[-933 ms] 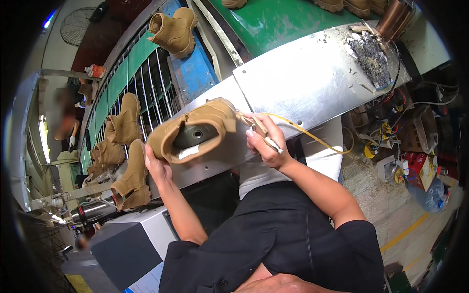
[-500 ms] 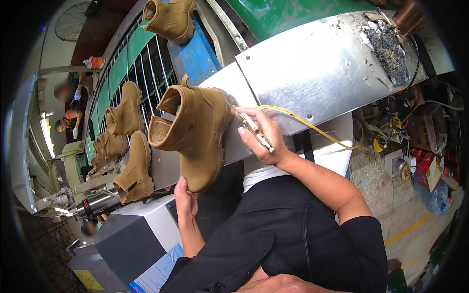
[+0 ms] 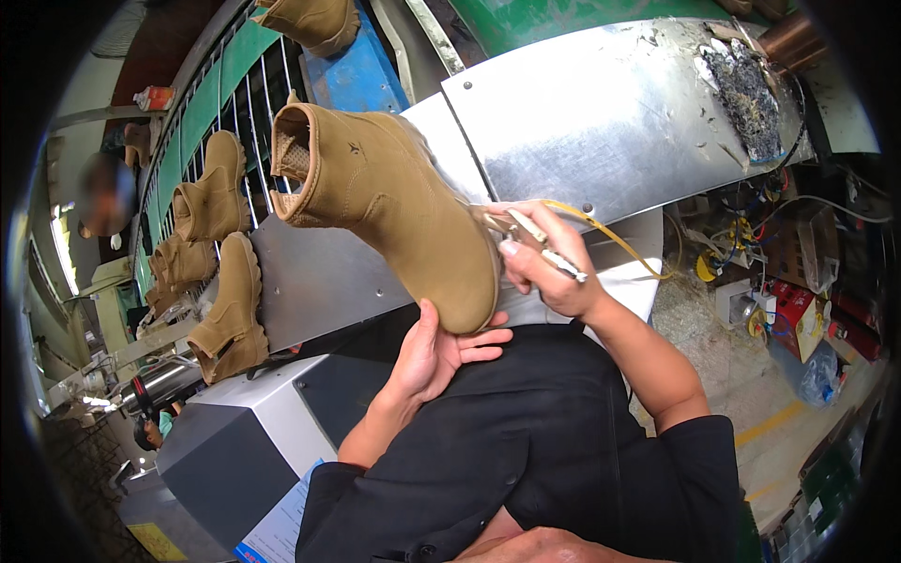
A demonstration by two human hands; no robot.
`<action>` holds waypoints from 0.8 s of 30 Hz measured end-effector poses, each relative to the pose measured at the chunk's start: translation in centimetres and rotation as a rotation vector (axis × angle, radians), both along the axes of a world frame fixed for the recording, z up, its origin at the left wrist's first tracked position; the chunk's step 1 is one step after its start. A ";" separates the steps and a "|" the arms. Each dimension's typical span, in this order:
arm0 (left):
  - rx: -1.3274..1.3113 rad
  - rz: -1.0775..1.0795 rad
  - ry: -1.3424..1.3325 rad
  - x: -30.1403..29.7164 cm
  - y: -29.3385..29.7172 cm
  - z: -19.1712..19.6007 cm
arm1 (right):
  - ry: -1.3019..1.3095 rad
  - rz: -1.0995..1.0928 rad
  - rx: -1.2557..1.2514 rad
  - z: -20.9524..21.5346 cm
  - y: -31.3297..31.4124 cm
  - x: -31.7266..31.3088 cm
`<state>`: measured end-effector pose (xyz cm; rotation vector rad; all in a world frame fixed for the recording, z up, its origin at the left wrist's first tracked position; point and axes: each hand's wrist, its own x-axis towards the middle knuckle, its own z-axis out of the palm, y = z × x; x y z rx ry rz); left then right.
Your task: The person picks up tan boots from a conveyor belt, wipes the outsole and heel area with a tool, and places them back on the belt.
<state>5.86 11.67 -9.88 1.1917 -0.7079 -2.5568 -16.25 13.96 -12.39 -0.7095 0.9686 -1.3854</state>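
A tan pull-on boot (image 3: 413, 225) is tilted over the metal bench, its toe toward me and its opening to the upper left. My left hand (image 3: 427, 361) supports the toe from below, thumb on the upper and fingers spread under it. My right hand (image 3: 558, 272) grips a small metal-and-white hand tool (image 3: 540, 242); its exact kind I cannot make out. A yellow hose (image 3: 615, 242) runs off to the right from behind that hand. The tool's front end is against or very close to the boot's sole edge, and its tip is hidden.
Other tan boots (image 3: 230, 300) stand left on a wire-and-green rack (image 3: 174, 178); one boot (image 3: 324, 23) is at the top by a blue panel (image 3: 357, 80). A metal bench (image 3: 601, 122) carries a charred patch (image 3: 741, 98). Wires and a red box (image 3: 793, 314) lie right.
The boot has come nearer to me and right, turning more onto its side. Both hands moved right with it, and the left fingers now spread beneath the toe.
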 end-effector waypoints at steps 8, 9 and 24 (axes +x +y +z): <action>0.076 -0.117 0.098 -2.5 -0.7 0.0 | -0.076 0.009 0.210 2.3 4.2 -3.4; 0.087 -0.133 0.114 -2.8 -0.6 -0.1 | -0.056 0.018 0.217 2.9 4.4 -3.7; 0.168 -0.165 0.335 -9.5 -0.9 -2.2 | 0.176 -0.224 0.217 5.8 7.5 -3.1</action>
